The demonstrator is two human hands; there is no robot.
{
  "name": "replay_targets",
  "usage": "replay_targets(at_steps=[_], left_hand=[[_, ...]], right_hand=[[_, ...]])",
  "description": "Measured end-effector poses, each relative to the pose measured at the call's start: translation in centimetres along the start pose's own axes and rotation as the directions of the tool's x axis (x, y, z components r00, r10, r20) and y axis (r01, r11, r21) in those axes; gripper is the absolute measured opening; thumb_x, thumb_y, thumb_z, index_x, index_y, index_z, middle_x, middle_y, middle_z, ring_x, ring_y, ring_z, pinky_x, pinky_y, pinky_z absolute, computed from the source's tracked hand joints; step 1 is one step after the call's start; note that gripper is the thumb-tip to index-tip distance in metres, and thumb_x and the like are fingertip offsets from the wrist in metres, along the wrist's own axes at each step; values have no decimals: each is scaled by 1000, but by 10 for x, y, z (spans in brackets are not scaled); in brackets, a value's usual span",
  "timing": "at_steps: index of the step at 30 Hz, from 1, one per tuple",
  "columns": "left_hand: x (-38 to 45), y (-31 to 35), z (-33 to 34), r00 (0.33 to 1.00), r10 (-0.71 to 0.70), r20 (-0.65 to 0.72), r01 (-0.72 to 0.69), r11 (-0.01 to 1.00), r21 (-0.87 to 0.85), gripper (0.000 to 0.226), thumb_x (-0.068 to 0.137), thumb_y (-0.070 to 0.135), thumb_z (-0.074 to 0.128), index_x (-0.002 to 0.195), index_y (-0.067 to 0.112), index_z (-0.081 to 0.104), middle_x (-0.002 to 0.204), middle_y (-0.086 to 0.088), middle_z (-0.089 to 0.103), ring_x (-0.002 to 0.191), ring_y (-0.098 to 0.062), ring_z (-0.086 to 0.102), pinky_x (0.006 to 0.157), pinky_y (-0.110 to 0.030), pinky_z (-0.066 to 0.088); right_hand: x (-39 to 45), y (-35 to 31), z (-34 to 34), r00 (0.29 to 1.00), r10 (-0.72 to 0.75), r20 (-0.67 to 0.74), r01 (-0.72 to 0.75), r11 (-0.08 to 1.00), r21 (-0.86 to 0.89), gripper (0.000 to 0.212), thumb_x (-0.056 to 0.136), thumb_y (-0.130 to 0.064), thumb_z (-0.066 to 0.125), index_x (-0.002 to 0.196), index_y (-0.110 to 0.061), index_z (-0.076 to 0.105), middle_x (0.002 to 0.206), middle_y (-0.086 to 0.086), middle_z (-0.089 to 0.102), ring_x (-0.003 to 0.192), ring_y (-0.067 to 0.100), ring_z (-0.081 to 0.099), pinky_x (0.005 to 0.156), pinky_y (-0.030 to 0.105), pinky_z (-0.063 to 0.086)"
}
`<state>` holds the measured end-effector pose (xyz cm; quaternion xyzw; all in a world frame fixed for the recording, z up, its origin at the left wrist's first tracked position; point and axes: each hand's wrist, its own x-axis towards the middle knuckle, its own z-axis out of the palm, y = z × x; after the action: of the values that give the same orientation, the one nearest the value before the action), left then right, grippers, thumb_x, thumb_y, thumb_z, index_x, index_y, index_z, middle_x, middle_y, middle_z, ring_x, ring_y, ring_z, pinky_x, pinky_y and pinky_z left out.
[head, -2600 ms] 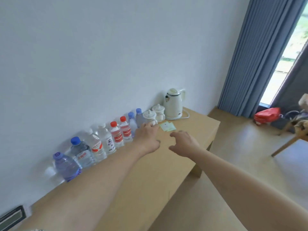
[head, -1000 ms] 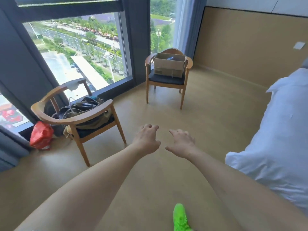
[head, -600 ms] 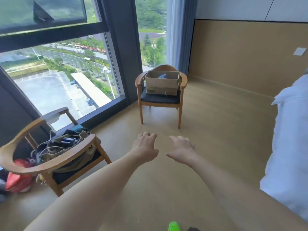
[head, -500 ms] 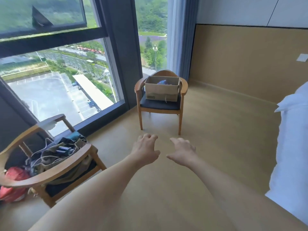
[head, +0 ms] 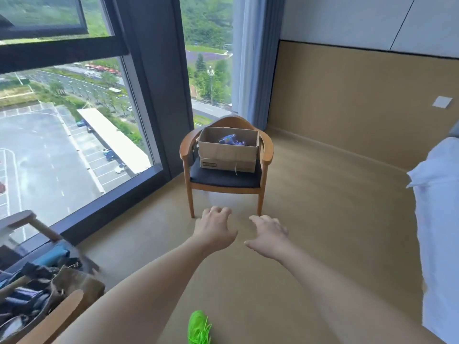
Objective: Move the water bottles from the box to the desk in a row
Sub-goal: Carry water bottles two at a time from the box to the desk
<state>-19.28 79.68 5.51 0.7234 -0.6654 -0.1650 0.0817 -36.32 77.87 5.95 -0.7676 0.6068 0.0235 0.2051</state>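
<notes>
The person has turned from the worktop and closed on the box (head: 228, 149) on the chair (head: 224, 178), nearer than moments ago. The left hand (head: 214, 228) and right hand (head: 269, 236) reach forward with loosely curled fingers, holding nothing. A blue bottle (head: 231, 140) shows inside, so another fetch looks due.

bottles (head: 232, 140) in box (head: 227, 155), box on chair (head: 224, 178)

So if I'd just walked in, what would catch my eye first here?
Probably the wooden armchair by the big window, with an open cardboard box on its dark seat and something blue inside. Then the person's two bare arms reaching toward it, left hand and right hand both empty, fingers loosely curled. A bright green shoe pokes in at the bottom edge.
</notes>
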Motion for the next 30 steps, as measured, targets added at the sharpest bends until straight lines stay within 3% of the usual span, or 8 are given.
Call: replay_targets(at_steps=[5,9,14,18,26,30], left_hand=[[110,-32,-31,997,70,25,-70,997,-14,61,89,44,60,146,27,45,147,-2,46,135,-28,40,101,-44,44],[189,-58,-64,996,88,33,-88,996,-11,50,87,42,59,134,27,51,130,-1,51,127,-29,44,93,-41,44],[269,-75,-68,991,115,70,-114,993,-19,50,86,43,59,133,27,52,131,-1,52,125,-28,43,88,-40,40],[333,-83,-64,986,135,93,-136,991,-3,55,87,44,60,138,26,49,133,-1,51,125,-27,44,94,-41,44],[484,-92,-62,998,3,59,-3,1000,2,49,88,47,62,130,24,55,130,-2,54,124,-28,46,95,-45,49],[545,-87,-63,993,-97,69,98,995,-7,48,89,47,63,131,25,53,129,-3,54,124,-28,47,98,-47,49]], right_hand=[[97,-25,-34,996,88,-33,-88,996,18,73,90,-51,67,153,-30,38,152,1,45,140,30,39,112,46,36],[167,-44,-60,987,149,-63,-146,987,61,71,89,-51,68,151,-31,40,150,1,47,138,29,42,109,45,39],[246,-52,-68,984,180,3,-180,982,57,71,87,-53,69,149,-31,41,147,1,48,138,29,41,108,45,38],[316,-51,-75,985,169,38,-171,983,69,74,86,-54,68,150,-32,40,148,1,46,139,28,39,108,45,37],[486,-26,-109,996,63,55,-67,995,80,66,87,-50,69,145,-29,46,144,3,50,133,31,44,105,46,41],[549,-15,-127,995,13,98,-23,994,108,72,89,-48,70,151,-26,41,150,5,48,137,32,43,109,51,43]])
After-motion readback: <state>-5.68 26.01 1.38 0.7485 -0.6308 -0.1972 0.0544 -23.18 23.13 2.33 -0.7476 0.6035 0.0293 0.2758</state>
